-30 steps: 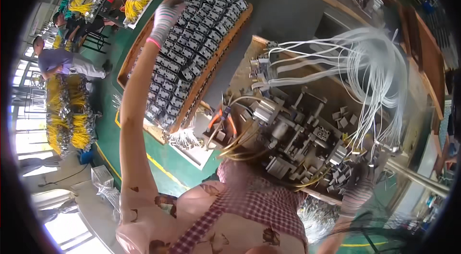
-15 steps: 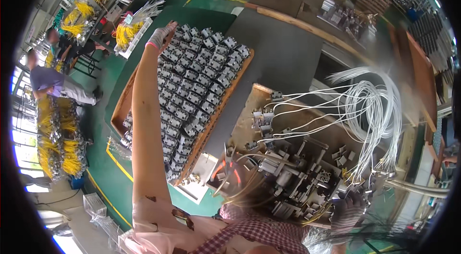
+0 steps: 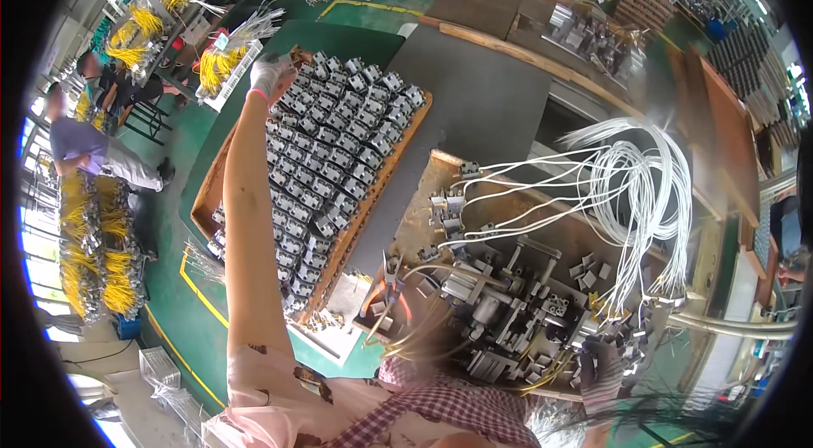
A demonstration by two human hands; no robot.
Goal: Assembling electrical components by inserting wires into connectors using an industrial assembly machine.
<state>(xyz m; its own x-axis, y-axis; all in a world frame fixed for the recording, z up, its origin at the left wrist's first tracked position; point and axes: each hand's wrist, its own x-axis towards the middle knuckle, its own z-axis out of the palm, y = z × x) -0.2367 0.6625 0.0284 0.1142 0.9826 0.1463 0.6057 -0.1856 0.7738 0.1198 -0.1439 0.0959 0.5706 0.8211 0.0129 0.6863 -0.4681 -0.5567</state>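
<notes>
Gripwise, the right hand (image 3: 603, 370), gloved, rests low at the near edge of the desk (image 3: 500, 109) beside the metal assembly fixture (image 3: 500, 321); whether its grip is closed I cannot tell, as the fingers blur into the clutter. Red-handled pliers (image 3: 391, 285) lie just left of the fixture. White wires (image 3: 644, 194) loop up from the fixture toward the right. Further out, the left arm stretches fully away, and the left hand (image 3: 269, 75), in a white glove, reaches the far corner of the wooden tray (image 3: 207, 202) packed with rows of grey electrical components (image 3: 339, 143); its fingers curl near the end row, but whether they clamp a part is unclear. Beyond, bundles of yellow wires (image 3: 222, 63) sit on the green floor (image 3: 169, 312).
</notes>
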